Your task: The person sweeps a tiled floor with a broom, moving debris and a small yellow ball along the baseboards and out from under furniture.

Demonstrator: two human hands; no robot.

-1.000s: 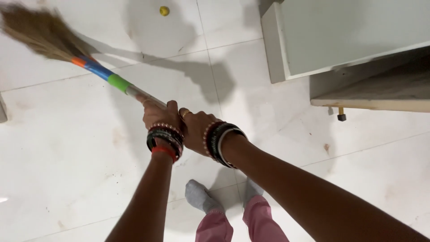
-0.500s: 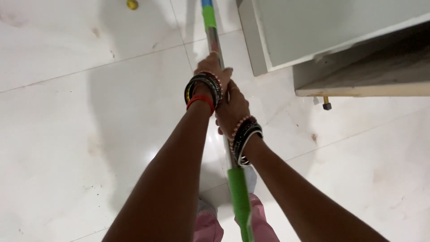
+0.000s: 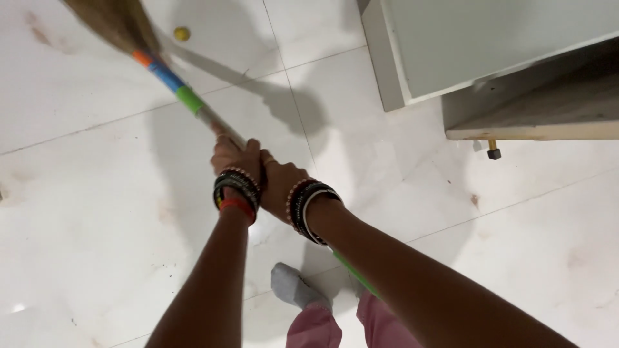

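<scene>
Hands, left [image 3: 235, 158] ahead of right [image 3: 280, 183], both clenched around broom [image 3: 187, 96] handle, bristles up-left.

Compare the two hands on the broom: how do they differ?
The left hand grips higher up the broom, nearer the bristles; the right hand sits just behind it. The left wrist has a red band below dark bangles; the right wrist has dark and pale bangles, no red. Both are closed round the handle.

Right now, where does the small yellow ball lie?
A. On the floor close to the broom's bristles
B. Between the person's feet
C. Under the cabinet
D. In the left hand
A: the yellow ball sits on the white floor beside the broom bristles.
</scene>
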